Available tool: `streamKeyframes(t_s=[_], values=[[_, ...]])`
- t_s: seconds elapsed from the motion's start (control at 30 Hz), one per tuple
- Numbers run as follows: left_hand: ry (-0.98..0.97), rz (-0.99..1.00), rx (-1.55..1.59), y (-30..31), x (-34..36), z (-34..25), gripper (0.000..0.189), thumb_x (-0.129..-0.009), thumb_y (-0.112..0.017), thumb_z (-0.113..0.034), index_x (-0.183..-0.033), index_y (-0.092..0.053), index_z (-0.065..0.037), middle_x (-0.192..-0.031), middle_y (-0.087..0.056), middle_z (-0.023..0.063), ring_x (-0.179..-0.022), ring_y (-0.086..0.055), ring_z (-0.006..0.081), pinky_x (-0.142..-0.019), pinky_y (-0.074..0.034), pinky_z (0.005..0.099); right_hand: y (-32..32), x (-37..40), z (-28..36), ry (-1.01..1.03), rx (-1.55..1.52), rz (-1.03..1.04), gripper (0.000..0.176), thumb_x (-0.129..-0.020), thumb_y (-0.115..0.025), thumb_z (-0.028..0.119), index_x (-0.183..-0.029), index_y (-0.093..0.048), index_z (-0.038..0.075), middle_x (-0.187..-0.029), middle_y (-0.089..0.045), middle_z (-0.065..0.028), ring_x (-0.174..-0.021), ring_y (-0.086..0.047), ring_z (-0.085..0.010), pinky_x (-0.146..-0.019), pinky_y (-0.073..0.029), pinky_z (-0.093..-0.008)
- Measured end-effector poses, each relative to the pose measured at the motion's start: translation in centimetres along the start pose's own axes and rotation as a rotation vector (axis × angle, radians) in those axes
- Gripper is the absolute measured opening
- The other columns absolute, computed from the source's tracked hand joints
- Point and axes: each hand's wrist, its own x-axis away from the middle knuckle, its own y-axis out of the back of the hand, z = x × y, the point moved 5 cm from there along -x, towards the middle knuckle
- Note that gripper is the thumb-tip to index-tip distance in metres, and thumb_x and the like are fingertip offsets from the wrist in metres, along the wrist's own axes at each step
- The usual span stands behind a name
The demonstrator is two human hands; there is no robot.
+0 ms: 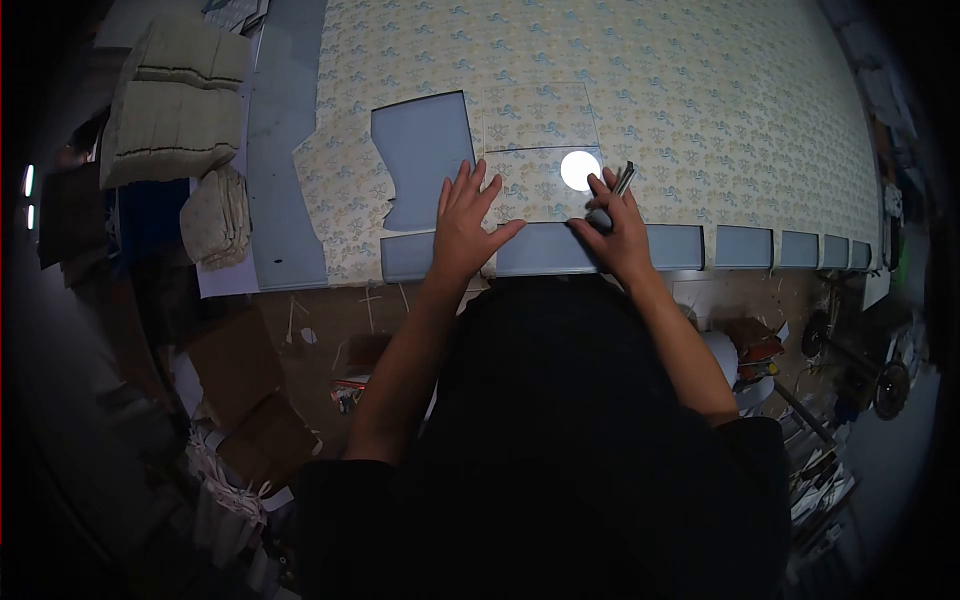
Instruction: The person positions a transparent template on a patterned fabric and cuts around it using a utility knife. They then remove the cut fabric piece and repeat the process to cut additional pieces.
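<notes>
Hands (464,228) rest on patterned fabric (535,180) beside edges opening onto blue tabletop (545,248).

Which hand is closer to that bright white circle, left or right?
The right. The right hand is at the white circle, its fingers by the lower right edge; the left hand is off to the left, with patterned material between.

Fabric (700,120) on table (285,150), cloth stack (175,125) left
</notes>
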Motion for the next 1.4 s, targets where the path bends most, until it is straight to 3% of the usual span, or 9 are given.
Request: streamKeyframes(t_s=[0.6,0.8,0.97,1.07,1.1,1.17,1.3,1.37,1.4], values=[[0.019,0.024,0.046,0.4,-0.2,-0.4,0.072,-0.080,-0.085,-0.042,-0.138,-0.064,-0.005,-0.160,-0.044,0.0197,-0.151,-0.035,0.0404,-0.123,-0.022,0.0586,0.2,0.3,0.2,-0.103,-0.075,0.016,0.041,-0.078,-0.091,0.016,-0.109,-0.066,0.004,-0.139,-0.062,-0.0164,-0.141,-0.050,-0.0342,-0.108,-0.053,-0.0430],[0.019,0.035,0.050,0.4,-0.2,-0.3,0.072,-0.081,-0.085,-0.042,-0.139,-0.063,-0.005,-0.160,-0.043,0.0198,-0.152,-0.034,0.0407,-0.123,-0.022,0.0581,0.1,0.4,0.0,-0.096,-0.061,0.022,0.049,-0.078,-0.091,0.017,-0.119,-0.066,0.004,-0.136,-0.064,-0.0152,-0.140,-0.052,-0.0344,-0.108,-0.053,-0.0436],[-0.001,0.017,0.041,0.3,-0.1,-0.2,0.073,-0.081,-0.085,-0.041,-0.140,-0.062,-0.005,-0.160,-0.043,0.0203,-0.152,-0.033,0.0407,-0.123,-0.022,0.0581,0.3,0.3,0.6,-0.025,0.001,-0.022,0.066,-0.078,-0.090,0.016,-0.136,-0.060,0.005,-0.130,-0.066,-0.0152,-0.142,-0.049,-0.0349,-0.108,-0.051,-0.0437],[-0.002,0.011,0.037,0.3,-0.1,-0.4,0.072,-0.081,-0.085,-0.040,-0.140,-0.062,-0.005,-0.160,-0.043,0.0205,-0.152,-0.034,0.0407,-0.123,-0.022,0.0582,0.3,0.0,0.7,-0.061,0.046,0.004,0.064,-0.081,-0.088,0.018,-0.137,-0.060,0.005,-0.134,-0.065,-0.0165,-0.143,-0.048,-0.0365,-0.110,-0.049,-0.0446],[-0.002,0.011,0.036,0.3,-0.1,-0.4,0.072,-0.081,-0.085,-0.040,-0.140,-0.062,-0.005,-0.160,-0.043,0.0205,-0.152,-0.034,0.0407,-0.123,-0.022,0.0582,0.4,-0.1,1.0,-0.061,0.045,0.004,0.064,-0.081,-0.088,0.018,-0.137,-0.060,0.005,-0.134,-0.065,-0.0165,-0.143,-0.048,-0.0365,-0.110,-0.049,-0.0446],[0.005,0.013,0.043,0.3,-0.1,-0.4,0.072,-0.082,-0.084,-0.040,-0.140,-0.062,-0.004,-0.160,-0.044,0.0208,-0.152,-0.034,0.0409,-0.123,-0.022,0.0583,0.3,-0.1,1.3,-0.103,0.060,0.048,0.049,-0.083,-0.086,0.019,-0.122,-0.063,0.003,-0.143,-0.060,-0.0175,-0.145,-0.046,-0.0376,-0.111,-0.047,-0.0455],[-0.002,0.015,0.046,0.3,-0.1,-0.5,0.072,-0.082,-0.084,-0.039,-0.140,-0.062,-0.004,-0.160,-0.044,0.0210,-0.152,-0.033,0.0410,-0.123,-0.021,0.0585,0.2,0.2,1.1,-0.056,0.075,0.007,0.043,-0.083,-0.086,0.019,-0.115,-0.062,0.002,-0.147,-0.058,-0.0179,-0.145,-0.045,-0.0377,-0.112,-0.047,-0.0456],[0.005,0.020,0.035,0.3,-0.1,-0.5,0.071,-0.082,-0.084,-0.039,-0.140,-0.062,-0.004,-0.160,-0.043,0.0210,-0.152,-0.033,0.0411,-0.123,-0.021,0.0588,0.1,0.3,1.1,0.004,0.052,-0.023,0.071,-0.082,-0.085,0.016,-0.143,-0.053,-0.001,-0.110,-0.071,-0.0151,-0.142,-0.047,-0.0400,-0.108,-0.046,-0.0468],[0.003,0.021,0.037,0.3,-0.1,-0.5,0.071,-0.082,-0.084,-0.039,-0.140,-0.062,-0.004,-0.160,-0.043,0.0210,-0.152,-0.033,0.0411,-0.123,-0.021,0.0588,0.1,0.4,1.0,0.002,0.053,-0.024,0.071,-0.082,-0.085,0.016,-0.143,-0.053,-0.001,-0.110,-0.071,-0.0151,-0.142,-0.047,-0.0400,-0.108,-0.046,-0.0468]])
